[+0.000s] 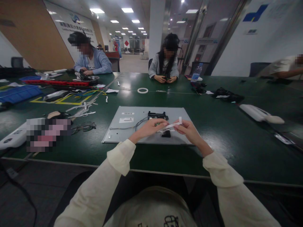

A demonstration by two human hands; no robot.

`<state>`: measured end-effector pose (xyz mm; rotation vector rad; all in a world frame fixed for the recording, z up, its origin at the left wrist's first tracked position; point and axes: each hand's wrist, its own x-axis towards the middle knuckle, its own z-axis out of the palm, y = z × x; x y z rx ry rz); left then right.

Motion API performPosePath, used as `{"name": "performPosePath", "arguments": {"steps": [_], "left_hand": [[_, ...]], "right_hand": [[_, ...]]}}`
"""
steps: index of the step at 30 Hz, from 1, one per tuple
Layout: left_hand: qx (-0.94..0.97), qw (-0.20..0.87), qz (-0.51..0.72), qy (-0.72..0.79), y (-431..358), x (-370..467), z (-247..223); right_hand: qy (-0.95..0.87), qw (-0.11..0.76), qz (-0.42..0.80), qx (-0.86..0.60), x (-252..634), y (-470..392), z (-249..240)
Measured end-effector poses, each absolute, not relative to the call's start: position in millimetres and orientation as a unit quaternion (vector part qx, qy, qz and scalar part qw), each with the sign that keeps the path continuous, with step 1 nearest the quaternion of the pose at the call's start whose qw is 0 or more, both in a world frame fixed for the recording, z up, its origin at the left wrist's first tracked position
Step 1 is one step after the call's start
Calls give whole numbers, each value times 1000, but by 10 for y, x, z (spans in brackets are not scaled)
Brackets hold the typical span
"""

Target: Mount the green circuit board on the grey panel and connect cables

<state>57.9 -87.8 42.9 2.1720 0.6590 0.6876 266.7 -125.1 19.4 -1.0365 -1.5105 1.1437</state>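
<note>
A strip of white tape stretches between my two hands, its free end curling up at the right. My left hand pinches the strip's left part above the panel. On the other side my right hand grips the strip between thumb and fingers. Beneath both lies a flat grey panel with white labels. A black bracket is on the panel behind my left hand, and a grey cable runs left from it. A small black piece shows below the strip; my hands hide part of the panel.
A white tape roll lies beyond the panel. To the left are eyeglasses, tape scraps, a blue tray and a white device. Another white device is at right. Two people sit across the green table.
</note>
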Motion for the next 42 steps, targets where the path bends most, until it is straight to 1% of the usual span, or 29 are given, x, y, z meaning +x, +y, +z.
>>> {"name": "performPosePath", "arguments": {"steps": [3, 8, 13, 18, 23, 25, 28, 35, 38, 42], "left_hand": [[842, 396, 265, 253, -839, 563, 392], [813, 414, 296, 284, -792, 549, 344], [821, 381, 284, 317, -807, 546, 361], [828, 340, 292, 337, -765, 564, 302], [794, 295, 339, 409, -694, 521, 246], [782, 271, 358, 431, -672, 489, 254], [782, 220, 358, 460, -596, 486, 310], [837, 76, 278, 465, -53, 830, 517], [853, 69, 242, 457, 170, 985, 467], [872, 76, 204, 438, 308, 1064, 254]], "right_hand": [[-628, 475, 441, -431, 2662, -1257, 223], [-655, 455, 351, -491, 2657, -1255, 267], [-642, 477, 263, -540, 2672, -1217, 213], [-627, 482, 242, -561, 2686, -1173, 126], [-639, 474, 214, -566, 2721, -1151, 99], [-654, 446, 180, -583, 2730, -1162, 113], [-683, 381, 120, -612, 2709, -1169, 163], [-701, 235, 79, -668, 2613, -908, 255], [-688, 215, 47, -692, 2600, -810, 203], [-679, 190, 58, -707, 2581, -818, 106]]}}
